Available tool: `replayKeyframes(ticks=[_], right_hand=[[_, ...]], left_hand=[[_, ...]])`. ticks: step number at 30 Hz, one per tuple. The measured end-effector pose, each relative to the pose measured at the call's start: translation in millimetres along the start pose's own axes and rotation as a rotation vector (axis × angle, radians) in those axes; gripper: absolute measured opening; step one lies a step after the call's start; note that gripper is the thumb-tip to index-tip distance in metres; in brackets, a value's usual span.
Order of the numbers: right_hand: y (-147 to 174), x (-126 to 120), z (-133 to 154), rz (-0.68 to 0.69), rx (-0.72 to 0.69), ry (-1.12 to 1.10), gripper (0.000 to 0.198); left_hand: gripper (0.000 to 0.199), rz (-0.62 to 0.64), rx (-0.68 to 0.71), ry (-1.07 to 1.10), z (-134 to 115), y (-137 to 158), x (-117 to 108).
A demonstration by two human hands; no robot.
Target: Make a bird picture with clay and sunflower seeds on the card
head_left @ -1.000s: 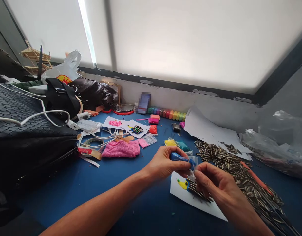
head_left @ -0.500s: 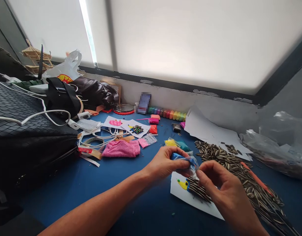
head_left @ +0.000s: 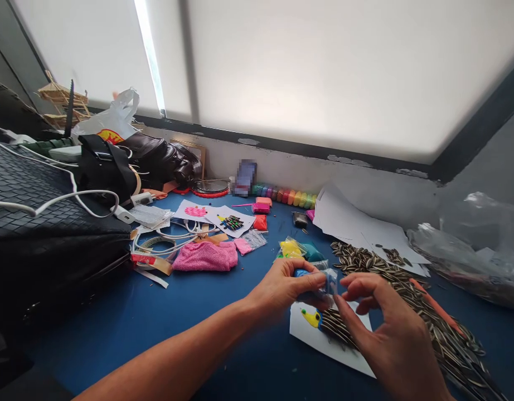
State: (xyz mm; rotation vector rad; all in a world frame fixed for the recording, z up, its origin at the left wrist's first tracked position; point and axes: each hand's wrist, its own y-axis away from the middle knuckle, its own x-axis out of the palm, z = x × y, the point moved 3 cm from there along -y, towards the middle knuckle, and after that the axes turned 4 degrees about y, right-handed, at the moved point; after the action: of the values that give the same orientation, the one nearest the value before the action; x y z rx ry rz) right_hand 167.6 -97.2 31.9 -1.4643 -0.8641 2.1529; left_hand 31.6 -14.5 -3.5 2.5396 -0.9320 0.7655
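Note:
My left hand (head_left: 287, 285) is closed around a clear plastic packet of blue modelling clay (head_left: 331, 279), held above the table. My right hand (head_left: 384, 326) has its thumb and fingers spread apart, just right of the packet; the thumb tip is close to the packet's edge, and I cannot tell if it touches. Below the hands lies a white card (head_left: 309, 338) with a hedgehog figure (head_left: 310, 318): a yellow clay head with a green nose, blue edging and a body of striped sunflower seeds. The right hand hides part of the card.
Loose sunflower seeds (head_left: 361, 260) spread to the right, with an orange tool (head_left: 436, 306) on them. Yellow (head_left: 291, 248) and teal clay packets (head_left: 312, 252) lie beyond the hands. A pink cloth (head_left: 205, 257), cables and a black bag (head_left: 60, 239) are at left. White paper (head_left: 349, 217) lies behind.
My right hand's finger and thumb have come apart and drawn slightly away from the packet. My left hand still holds it, with its plastic end now more upright.

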Motion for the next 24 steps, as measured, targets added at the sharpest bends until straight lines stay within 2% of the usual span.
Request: replayKeyframes(ticks=[5,8,13,18,24], right_hand=[[-3.5,2.7,0.3,0.156,0.203,-0.173,0.016],[-3.7,1.6,0.9,0.163,0.253,-0.2,0.018],[-2.9,0.7,0.0,0.121,0.133,-0.19,0.008],[-3.7,0.5,-0.7,0.165,0.013,-0.158,0.021],[-0.2,0.5,0.1,0.155,-0.048,-0.105,0.02]], left_hand=[[0.053,0.013,-0.004,0.0,-1.7,2.4,2.8],[0.053,0.028,0.003,-0.016,-4.0,3.3,4.4],[0.055,0.051,0.004,-0.07,-5.3,3.0,3.4],[0.057,0.028,-0.011,-0.089,-2.8,1.4,-0.4],[0.054,0.016,0.015,-0.093,-0.2,0.9,-2.0]])
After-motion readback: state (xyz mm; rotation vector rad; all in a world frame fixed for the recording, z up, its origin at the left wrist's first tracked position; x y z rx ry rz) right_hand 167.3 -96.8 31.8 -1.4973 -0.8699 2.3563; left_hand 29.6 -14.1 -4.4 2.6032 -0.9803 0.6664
